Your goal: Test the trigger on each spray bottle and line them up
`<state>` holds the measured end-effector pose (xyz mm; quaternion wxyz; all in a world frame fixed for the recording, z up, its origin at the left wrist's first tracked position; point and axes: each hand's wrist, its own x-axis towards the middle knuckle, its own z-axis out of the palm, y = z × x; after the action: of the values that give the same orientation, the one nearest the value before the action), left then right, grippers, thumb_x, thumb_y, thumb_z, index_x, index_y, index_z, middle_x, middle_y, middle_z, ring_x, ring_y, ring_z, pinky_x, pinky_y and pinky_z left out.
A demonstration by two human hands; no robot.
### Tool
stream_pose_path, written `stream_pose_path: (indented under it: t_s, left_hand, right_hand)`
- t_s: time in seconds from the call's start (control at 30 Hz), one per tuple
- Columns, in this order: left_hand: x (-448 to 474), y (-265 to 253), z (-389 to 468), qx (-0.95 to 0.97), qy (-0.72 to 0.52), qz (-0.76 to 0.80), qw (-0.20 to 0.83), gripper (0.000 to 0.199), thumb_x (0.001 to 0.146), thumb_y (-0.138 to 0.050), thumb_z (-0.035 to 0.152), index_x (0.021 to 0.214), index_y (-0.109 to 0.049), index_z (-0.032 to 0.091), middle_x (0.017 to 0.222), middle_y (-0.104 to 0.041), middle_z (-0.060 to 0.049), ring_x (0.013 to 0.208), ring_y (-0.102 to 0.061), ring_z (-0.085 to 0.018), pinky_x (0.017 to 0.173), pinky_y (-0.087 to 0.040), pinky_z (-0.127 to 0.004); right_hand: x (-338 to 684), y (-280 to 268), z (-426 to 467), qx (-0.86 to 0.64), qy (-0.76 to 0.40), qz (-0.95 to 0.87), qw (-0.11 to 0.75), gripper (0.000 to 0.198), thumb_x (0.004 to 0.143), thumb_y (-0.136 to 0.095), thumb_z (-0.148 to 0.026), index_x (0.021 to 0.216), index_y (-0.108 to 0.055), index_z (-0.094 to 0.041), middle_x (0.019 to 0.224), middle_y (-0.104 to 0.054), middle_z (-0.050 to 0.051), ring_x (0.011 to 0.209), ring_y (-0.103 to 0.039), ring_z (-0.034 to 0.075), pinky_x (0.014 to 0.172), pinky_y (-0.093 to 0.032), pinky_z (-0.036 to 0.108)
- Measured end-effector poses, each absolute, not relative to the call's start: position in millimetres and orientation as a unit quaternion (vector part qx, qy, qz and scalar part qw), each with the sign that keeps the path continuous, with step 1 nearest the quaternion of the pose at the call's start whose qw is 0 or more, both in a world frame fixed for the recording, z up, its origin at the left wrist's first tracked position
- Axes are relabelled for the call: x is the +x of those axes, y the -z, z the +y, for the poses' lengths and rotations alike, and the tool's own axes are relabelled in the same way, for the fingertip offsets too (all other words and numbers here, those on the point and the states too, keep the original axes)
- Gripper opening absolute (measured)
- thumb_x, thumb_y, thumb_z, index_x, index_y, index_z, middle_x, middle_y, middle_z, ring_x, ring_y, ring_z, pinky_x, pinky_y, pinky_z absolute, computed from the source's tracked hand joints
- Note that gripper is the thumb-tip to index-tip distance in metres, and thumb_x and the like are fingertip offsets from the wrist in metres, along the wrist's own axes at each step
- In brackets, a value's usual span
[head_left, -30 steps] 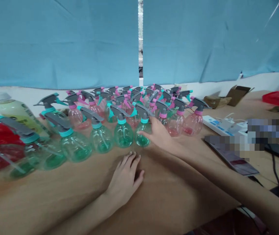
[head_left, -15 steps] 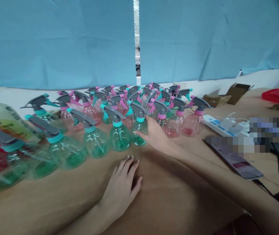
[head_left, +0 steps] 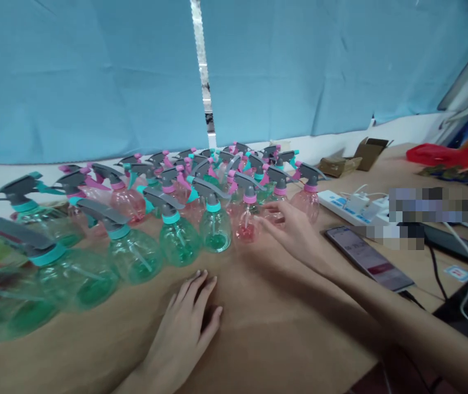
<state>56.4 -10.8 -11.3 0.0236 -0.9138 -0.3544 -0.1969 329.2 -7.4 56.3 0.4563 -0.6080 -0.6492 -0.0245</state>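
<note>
Green spray bottle [head_left: 215,235]: see-through green, turquoise collar [head_left: 213,208], grey head [head_left: 210,192] | pink spray bottle [head_left: 245,232]: see-through pink, pink collar [head_left: 249,200] | counter [head_left: 275,339]: light brown | sheet [head_left: 94,82] past far edge, from here: blue | bag [head_left: 443,156] toward far right corner: red

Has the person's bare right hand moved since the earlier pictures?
Yes: the right hand has moved rightward, closer to the long white-and-blue power strip.

Glossy plastic spray bottles [head_left: 215,227]; smooth matt tabletop [head_left: 275,339].

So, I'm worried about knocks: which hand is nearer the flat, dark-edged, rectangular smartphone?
Right: the right hand is left of the smartphone, the left hand farther left.
</note>
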Motion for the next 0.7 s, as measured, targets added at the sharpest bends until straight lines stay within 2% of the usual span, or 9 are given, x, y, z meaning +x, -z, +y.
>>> stream_pose_path:
  t_s: [0.17, 0.37, 0.43, 0.57, 0.7]
  left_hand:
    - [72.5, 10.3, -5.0, -0.921, 0.181, -0.346, 0.010, 0.040, 0.093, -0.044, 0.032, 0.130, -0.045, 0.018, 0.133, -0.051, -0.012, 0.122, -0.047, -0.028, 0.098, -0.041, -0.046]
    - [102.6, 5.4, 4.0, -0.923, 0.167, -0.346, -0.012, 0.040, 0.092, -0.046, 0.029, 0.129, -0.046, 0.014, 0.132, -0.051, -0.014, 0.122, -0.047, -0.029, 0.099, -0.039, -0.047]
    - [109.0, 4.0, 6.1, -0.921, 0.171, -0.349, -0.019, 0.039, 0.092, -0.046, 0.029, 0.128, -0.047, 0.014, 0.131, -0.052, -0.014, 0.120, -0.048, -0.029, 0.099, -0.039, -0.047]
    - [112.6, 2.4, 7.8, -0.922, 0.175, -0.344, -0.040, 0.038, 0.091, -0.046, 0.028, 0.126, -0.048, 0.014, 0.129, -0.052, -0.014, 0.120, -0.048, -0.029, 0.099, -0.039, -0.047]
    - [110.8, 1.1, 8.2, -0.912, 0.198, -0.351, -0.076, 0.034, 0.091, -0.045, 0.027, 0.123, -0.048, 0.015, 0.126, -0.054, -0.013, 0.117, -0.050, -0.027, 0.097, -0.040, -0.046]
  right_hand:
    - [329.8, -53.6, 12.0, -0.650, 0.048, -0.634, 0.417, 0.046, 0.084, -0.059, -0.041, 0.119, -0.055, -0.011, 0.116, -0.065, 0.017, 0.105, -0.062, 0.033, 0.087, -0.048, 0.048]
    - [323.5, -53.1, 36.5, -0.649, 0.025, -0.629, 0.427, 0.063, 0.080, -0.060, -0.050, 0.126, -0.049, -0.009, 0.122, -0.061, 0.019, 0.108, -0.060, 0.036, 0.085, -0.048, 0.049]
    - [325.3, -53.5, 40.9, -0.650, 0.021, -0.630, 0.425, 0.060, 0.080, -0.060, -0.049, 0.125, -0.050, -0.010, 0.119, -0.063, 0.019, 0.104, -0.062, 0.036, 0.082, -0.049, 0.048]
    - [330.0, -53.1, 39.4, -0.651, 0.011, -0.639, 0.411, 0.045, 0.081, -0.060, -0.047, 0.112, -0.057, -0.014, 0.099, -0.070, 0.015, 0.090, -0.067, 0.033, 0.073, -0.050, 0.044]
    - [333.0, -56.0, 19.3, -0.654, 0.019, -0.646, 0.393, 0.047, 0.079, -0.061, -0.052, 0.110, -0.058, -0.016, 0.097, -0.070, 0.014, 0.088, -0.067, 0.033, 0.070, -0.050, 0.042]
